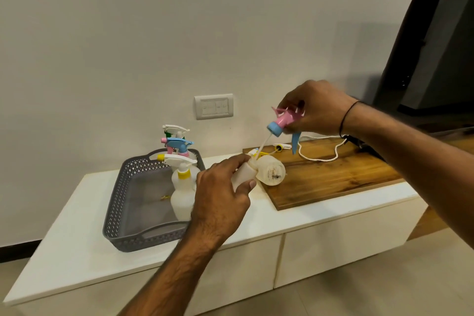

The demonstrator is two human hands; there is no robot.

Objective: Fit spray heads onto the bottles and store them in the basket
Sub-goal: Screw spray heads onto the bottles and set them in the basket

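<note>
Wrapped around a small white bottle (243, 174), the left hand (220, 202) is closed with thumb and fingers clasped about its body, holding it tilted with the neck pointing up toward one o'clock, above the front edge of the white cabinet top (77, 251). Empty by the look of it, the bottle should be light and a little squashy, so the body grip just under the shoulder is the sensible place to hold it; squeezing harder would only flex the wall. At two o'clock from it, the right hand (318, 108) pinches a pink and blue spray head (283, 122) by its pink top, fingers closed on it, blue collar facing down and blue trigger hanging free. Its thin white dip tube (264, 143) slants down to the bottle's neck; whether the tip is already inside I cannot tell. That tube is limp and will wander, so guiding it calls for holding the rigid head, then turning the ribbed collar. Just beyond the bottle, a second pale bottle (273, 171) lies on the wooden board (333, 177). Farther off at ten o'clock, the grey lattice basket (120, 202) already holds three capped spray bottles (183, 187).
</note>
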